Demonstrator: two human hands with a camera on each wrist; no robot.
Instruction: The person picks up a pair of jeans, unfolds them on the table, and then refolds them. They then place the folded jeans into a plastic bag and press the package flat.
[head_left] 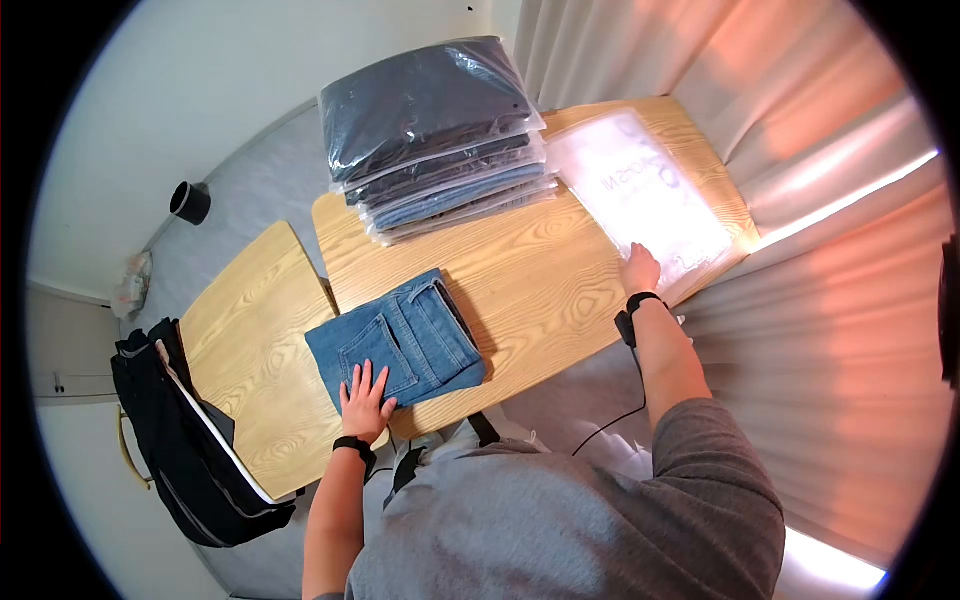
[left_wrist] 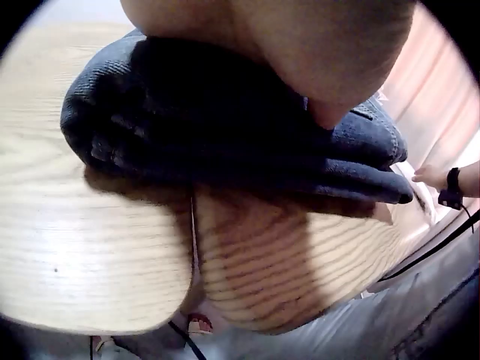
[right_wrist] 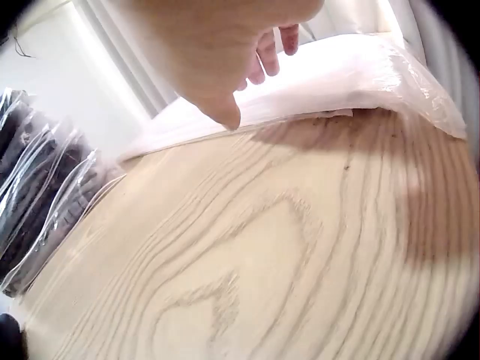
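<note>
Folded jeans [head_left: 408, 330] near left, left hand [head_left: 366, 402] on top, fingers spread, right hand [head_left: 641, 270] over plastic bags [head_left: 640, 180], thumb and fingers parted

Right hand [right_wrist: 225, 56] — over pale plastic bags [right_wrist: 337, 82].

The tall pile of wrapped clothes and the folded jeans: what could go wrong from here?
The wrapped clothes are stacked unevenly in glossy plastic, so a bump might make them slide. The folded jeans, under the left hand, lie near the front edge of the table; a careless pull could drag them off. The right hand is at the plastic bags, which look layered, so it may catch more than one.
</note>
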